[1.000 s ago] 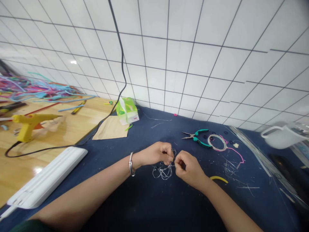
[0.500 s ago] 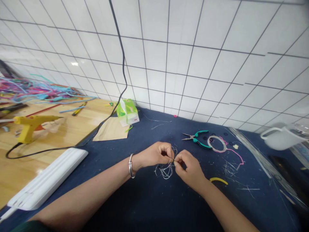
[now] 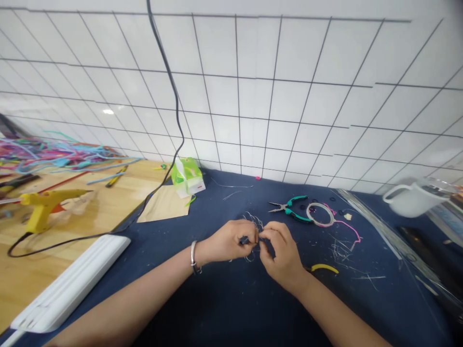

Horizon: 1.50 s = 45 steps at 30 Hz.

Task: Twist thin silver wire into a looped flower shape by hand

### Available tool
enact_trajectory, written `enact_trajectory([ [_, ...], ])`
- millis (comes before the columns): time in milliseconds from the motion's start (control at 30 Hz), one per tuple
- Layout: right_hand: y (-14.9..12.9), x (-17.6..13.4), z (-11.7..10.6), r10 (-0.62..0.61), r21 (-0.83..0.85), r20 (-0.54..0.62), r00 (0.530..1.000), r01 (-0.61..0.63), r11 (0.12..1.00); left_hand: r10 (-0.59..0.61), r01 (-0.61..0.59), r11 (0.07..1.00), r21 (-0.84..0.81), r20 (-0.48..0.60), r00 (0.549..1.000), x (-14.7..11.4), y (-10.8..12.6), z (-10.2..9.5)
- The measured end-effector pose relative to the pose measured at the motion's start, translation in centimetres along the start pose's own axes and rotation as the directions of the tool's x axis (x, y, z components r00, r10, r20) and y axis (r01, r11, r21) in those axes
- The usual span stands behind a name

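Fingertips nearly meet at the middle of the dark blue cloth (image 3: 217,299). Thumb and fingers of my left hand (image 3: 226,242), with a silver bangle (image 3: 194,258) on its wrist, are pinched together on a bundle of thin silver wire (image 3: 257,221). My right hand (image 3: 284,255) pinches at the same spot, close against the left fingertips. Wire loops stick out above and below the fingers; the exact point held is hidden. By my right wrist lies a yellow curved handle (image 3: 324,268), partly covered by the forearm.
Teal-handled pliers (image 3: 291,208) lie beyond my right hand, beside a pale ring (image 3: 320,215) with pink cord. Wire scraps (image 3: 340,249) and a white mug (image 3: 412,198) are at right. Left are a power strip (image 3: 72,284), yellow glue gun (image 3: 47,202) and tissue pack (image 3: 187,177).
The view has tilted up slightly. My left hand has rolled, its fingers more curled, and covers more of the wire loops. Both hands stay pinched close together.
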State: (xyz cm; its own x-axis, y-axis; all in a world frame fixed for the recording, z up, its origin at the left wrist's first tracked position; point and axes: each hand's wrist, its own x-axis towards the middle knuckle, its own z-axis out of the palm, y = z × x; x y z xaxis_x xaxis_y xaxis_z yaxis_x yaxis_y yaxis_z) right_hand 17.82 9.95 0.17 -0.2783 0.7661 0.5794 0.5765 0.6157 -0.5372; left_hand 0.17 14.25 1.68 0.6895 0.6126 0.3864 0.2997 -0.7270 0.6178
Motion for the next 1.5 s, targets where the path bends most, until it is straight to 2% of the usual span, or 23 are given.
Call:
enact_trajectory([
  [200, 0.6, 0.1, 0.2, 0.024, -0.055, 0.051, 0.998, -0.021, 0.998, 0.034, -0.03, 0.994, 0.102, -0.042, 0.999, -0.4, -0.8, 1.2],
  [433, 0.7, 0.5, -0.2, 0.118, 0.089, 0.092, 0.989, -0.126, 0.988, 0.063, -0.061, 0.997, 0.048, -0.036, 0.997, -0.4, -0.1, 1.2],
  [567, 0.5, 0.8, -0.7, 0.19, 0.151, 0.149, 0.97, -0.212, 0.966, 0.06, -0.058, 0.998, 0.036, -0.069, 0.996, -0.3, 0.1, 1.1],
  [900, 0.8, 1.6, -2.1, 0.177, 0.29, 0.286, 0.942, -0.261, 0.921, 0.078, -0.065, 0.995, 0.077, -0.175, 0.981, -0.6, 0.1, 1.3],
  [1267, 0.8, 1.5, -2.2, 0.169, 0.283, 0.291, 0.942, -0.254, 0.925, 0.142, -0.132, 0.989, 0.064, -0.195, 0.97, -0.6, 0.2, 1.4],
  [1500, 0.7, 1.1, -1.7, 0.166, 0.255, 0.201, 0.965, -0.215, 0.943, 0.145, -0.141, 0.989, 0.035, -0.178, 0.973, -0.6, 0.2, 1.4],
])
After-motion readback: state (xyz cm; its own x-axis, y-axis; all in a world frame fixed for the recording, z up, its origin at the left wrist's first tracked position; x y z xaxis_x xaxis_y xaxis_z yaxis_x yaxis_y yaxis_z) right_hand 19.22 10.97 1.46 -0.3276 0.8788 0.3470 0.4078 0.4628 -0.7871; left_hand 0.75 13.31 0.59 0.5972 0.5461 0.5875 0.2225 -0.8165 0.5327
